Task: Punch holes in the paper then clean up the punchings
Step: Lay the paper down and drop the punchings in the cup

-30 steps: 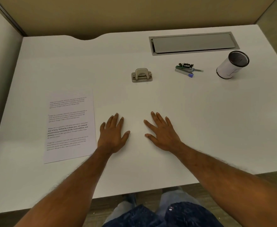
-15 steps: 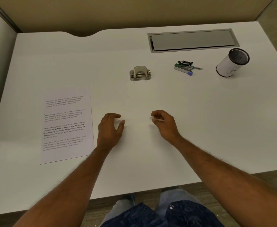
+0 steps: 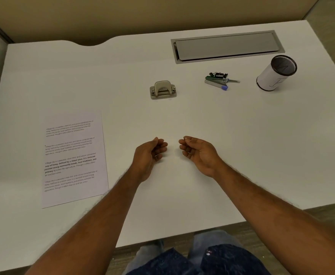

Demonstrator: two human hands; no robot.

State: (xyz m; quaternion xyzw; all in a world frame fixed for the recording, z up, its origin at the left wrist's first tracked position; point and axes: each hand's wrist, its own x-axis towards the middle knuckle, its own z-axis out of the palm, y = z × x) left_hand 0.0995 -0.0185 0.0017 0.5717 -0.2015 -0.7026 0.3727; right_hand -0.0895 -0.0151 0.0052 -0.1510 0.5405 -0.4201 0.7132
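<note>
1 sheet of paper [image 3: 73,159] is lying flat on the white desk [image 3: 242,145], on the person's left side toward the front edge. Its long axis is running near-to-far w/ the far end leaning slightly right, print facing up and reading upright to the person. 4 text blocks are showing; the 3rd is carrying a bold run, "Defined by a slower pace, it is centered around strong community bonds, local traditions, and primary", and the rest is too small to read fully. 1 metal hole punch [image 3: 163,90] is sitting farther back, abt mid-desk, well apart from the sheet, long axis lying left-right, domed lever on top. L hand [image 3: 149,155] and R hand [image 3: 198,153] are sitting over the desk btwn the person and the punch, near each other but apart, palms turned inward, fingers loosely curled, both holding nothing. L hand is staying clear of the sheet, to its right. At back right 1 small stationery pile [image 3: 218,80] is lying beside 1 white-wrapped cup [image 3: 275,73] w/ a dark mesh rim, its thin drawn mark unreadable. 1 grey hatch [image 3: 227,46] is sitting flush in the desk behind them.
</note>
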